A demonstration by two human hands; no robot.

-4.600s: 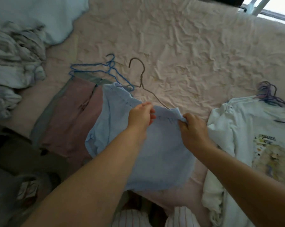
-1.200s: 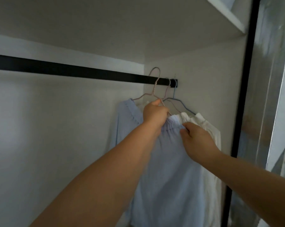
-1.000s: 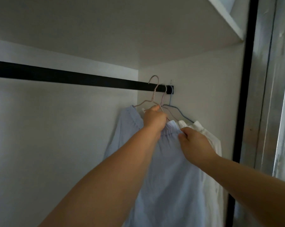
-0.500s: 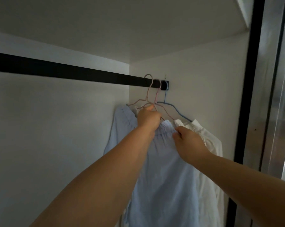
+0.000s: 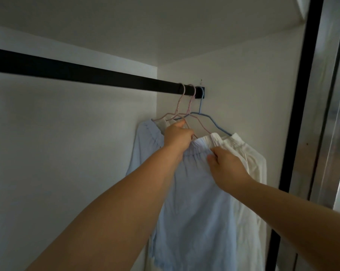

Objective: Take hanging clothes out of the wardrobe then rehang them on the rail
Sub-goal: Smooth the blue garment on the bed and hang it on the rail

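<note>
Gripping the gathered top of the pale blue garment [image 5: 194,192], your left hand [image 5: 178,136] curls by its pink wire hanger [image 5: 178,106] hooked on the black rail [image 5: 87,75]; your right hand [image 5: 226,167] pinches the waistband beside the white garment [image 5: 249,173]

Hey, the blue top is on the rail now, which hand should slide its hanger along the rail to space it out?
Left. The left hand already grips the pink hanger just under its hook on the rail. The right hand sits lower, pinching the blue top.
</note>
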